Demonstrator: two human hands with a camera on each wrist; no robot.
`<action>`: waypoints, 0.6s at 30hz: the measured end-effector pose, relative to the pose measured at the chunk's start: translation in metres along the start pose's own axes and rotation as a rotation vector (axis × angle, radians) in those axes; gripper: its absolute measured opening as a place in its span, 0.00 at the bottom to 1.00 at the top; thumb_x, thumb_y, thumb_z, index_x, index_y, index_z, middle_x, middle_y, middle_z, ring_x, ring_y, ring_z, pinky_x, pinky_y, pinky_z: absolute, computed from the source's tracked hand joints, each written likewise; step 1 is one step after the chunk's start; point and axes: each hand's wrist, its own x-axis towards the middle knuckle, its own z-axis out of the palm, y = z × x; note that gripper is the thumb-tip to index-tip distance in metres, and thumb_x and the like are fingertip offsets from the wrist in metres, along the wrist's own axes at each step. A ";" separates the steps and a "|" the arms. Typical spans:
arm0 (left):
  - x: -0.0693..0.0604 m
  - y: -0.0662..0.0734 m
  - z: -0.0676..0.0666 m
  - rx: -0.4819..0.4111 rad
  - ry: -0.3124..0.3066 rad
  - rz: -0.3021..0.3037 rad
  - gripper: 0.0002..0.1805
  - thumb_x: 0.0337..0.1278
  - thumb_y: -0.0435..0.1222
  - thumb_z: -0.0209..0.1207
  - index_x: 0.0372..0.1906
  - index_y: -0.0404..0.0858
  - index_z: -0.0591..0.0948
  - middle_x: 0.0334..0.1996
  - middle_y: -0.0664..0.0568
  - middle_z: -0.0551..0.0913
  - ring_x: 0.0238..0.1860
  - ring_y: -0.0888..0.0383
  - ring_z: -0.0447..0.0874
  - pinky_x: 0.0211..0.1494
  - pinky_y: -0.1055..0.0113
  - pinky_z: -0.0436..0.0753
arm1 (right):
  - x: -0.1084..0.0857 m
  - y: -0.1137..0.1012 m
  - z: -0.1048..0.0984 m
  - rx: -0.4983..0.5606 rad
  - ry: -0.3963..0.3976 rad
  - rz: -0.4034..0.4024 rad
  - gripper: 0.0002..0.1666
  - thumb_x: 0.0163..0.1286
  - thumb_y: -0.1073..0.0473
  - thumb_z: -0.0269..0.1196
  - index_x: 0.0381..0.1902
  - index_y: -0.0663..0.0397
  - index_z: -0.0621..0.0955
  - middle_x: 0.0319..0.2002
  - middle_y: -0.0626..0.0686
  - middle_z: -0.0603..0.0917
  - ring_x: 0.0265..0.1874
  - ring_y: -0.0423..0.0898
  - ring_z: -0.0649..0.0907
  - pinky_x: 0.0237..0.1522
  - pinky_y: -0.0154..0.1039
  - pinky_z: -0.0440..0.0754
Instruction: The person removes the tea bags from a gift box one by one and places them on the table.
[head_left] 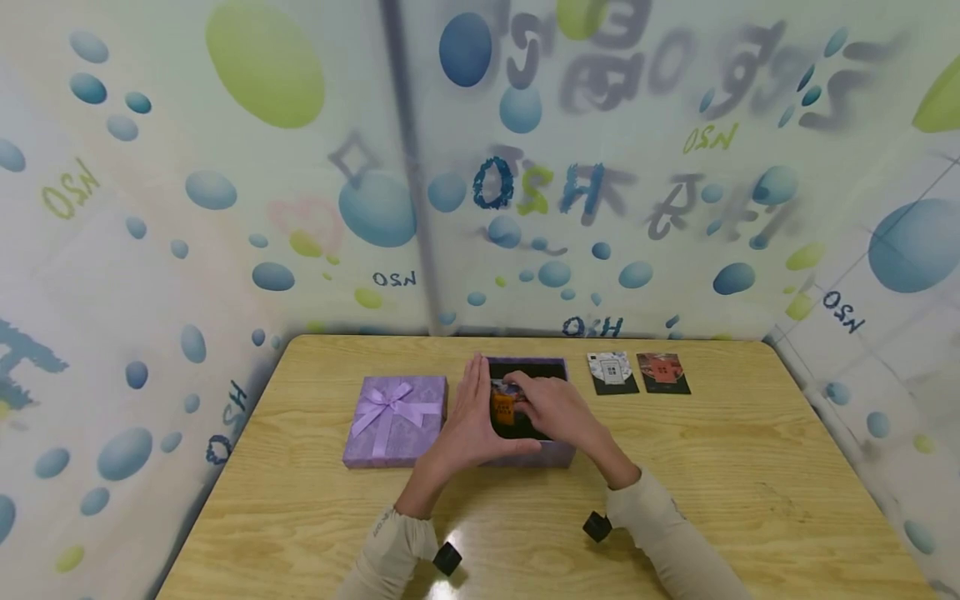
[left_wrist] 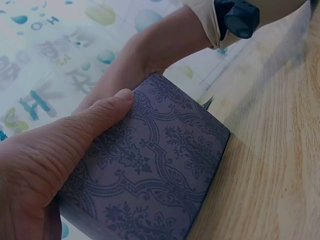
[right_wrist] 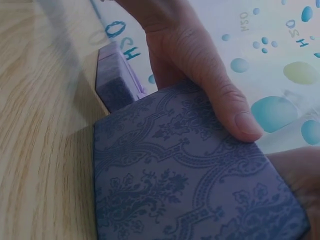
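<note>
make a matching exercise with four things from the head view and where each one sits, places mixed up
1. purple square lid with ribbon bow
2. small orange printed item
3. white-and-black card
4. red-and-black card

A. farthest right of the four
B. inside the open purple patterned box
C. right of the box, second from the right
D. left of the box

Pairs: 1-D, 2-B, 3-C, 4-A
</note>
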 end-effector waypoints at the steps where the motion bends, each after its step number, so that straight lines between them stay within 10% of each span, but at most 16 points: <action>1: 0.000 0.000 0.000 0.001 -0.003 -0.001 0.82 0.41 0.72 0.72 0.82 0.50 0.23 0.83 0.58 0.20 0.84 0.49 0.23 0.82 0.40 0.44 | 0.000 0.000 0.000 0.006 -0.005 0.003 0.25 0.73 0.63 0.69 0.65 0.57 0.78 0.30 0.49 0.86 0.19 0.38 0.77 0.26 0.35 0.78; 8: 0.000 0.000 0.000 0.002 -0.011 -0.001 0.82 0.42 0.72 0.72 0.81 0.50 0.23 0.82 0.58 0.19 0.84 0.49 0.22 0.82 0.41 0.42 | 0.002 -0.001 -0.001 0.066 -0.001 0.036 0.23 0.77 0.63 0.64 0.66 0.57 0.77 0.26 0.45 0.82 0.16 0.34 0.69 0.22 0.32 0.69; 18: 0.000 -0.001 0.000 0.017 -0.001 0.026 0.81 0.43 0.72 0.72 0.82 0.48 0.24 0.83 0.55 0.20 0.85 0.44 0.25 0.82 0.39 0.42 | 0.004 -0.002 -0.006 0.170 -0.008 0.083 0.24 0.76 0.62 0.66 0.67 0.56 0.76 0.40 0.50 0.89 0.34 0.43 0.87 0.35 0.38 0.84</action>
